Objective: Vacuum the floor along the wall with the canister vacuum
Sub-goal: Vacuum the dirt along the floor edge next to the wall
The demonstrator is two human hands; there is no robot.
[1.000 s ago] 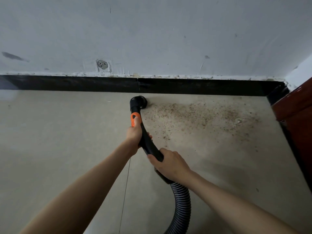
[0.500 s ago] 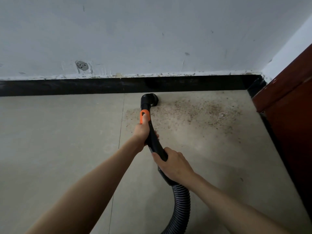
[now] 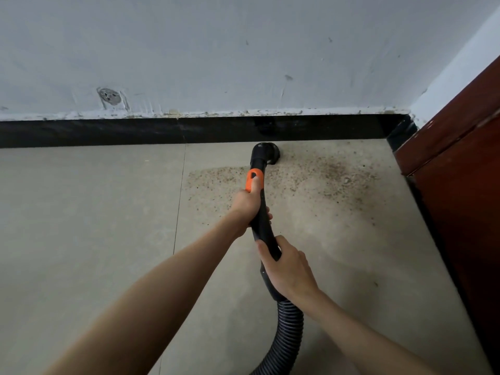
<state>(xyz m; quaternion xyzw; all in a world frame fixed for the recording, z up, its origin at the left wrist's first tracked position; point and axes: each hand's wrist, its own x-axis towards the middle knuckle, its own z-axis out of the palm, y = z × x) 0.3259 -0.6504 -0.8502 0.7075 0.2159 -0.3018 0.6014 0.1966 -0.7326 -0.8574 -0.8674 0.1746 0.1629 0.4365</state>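
1. Nearest to the camera, the ribbed black hose comes up from the bottom edge and joins the black handle tube just below the right hand.
2. The right hand grasps the lower part of the black handle tube, with the fingers curled around it from the right side and the thumb lying on top.
3. A little farther along the same tube, the left hand grasps it as well; its thumb lies on the orange collar.
4. Beyond the left hand, the tube bends down into the round black nozzle, which stands on the floor just in front of the baseboard.
5. Around both hands lies the beige tiled floor. To the left of the left hand a tile joint runs toward the wall.
6. Past the left hand and to its right, brown dirt specks cover the floor, from near the tile joint up to the corner.
7. To the right of the right hand stands a dark red-brown wooden panel.
8. Farthest is the black baseboard, and above it the pale wall with a round grey patch.
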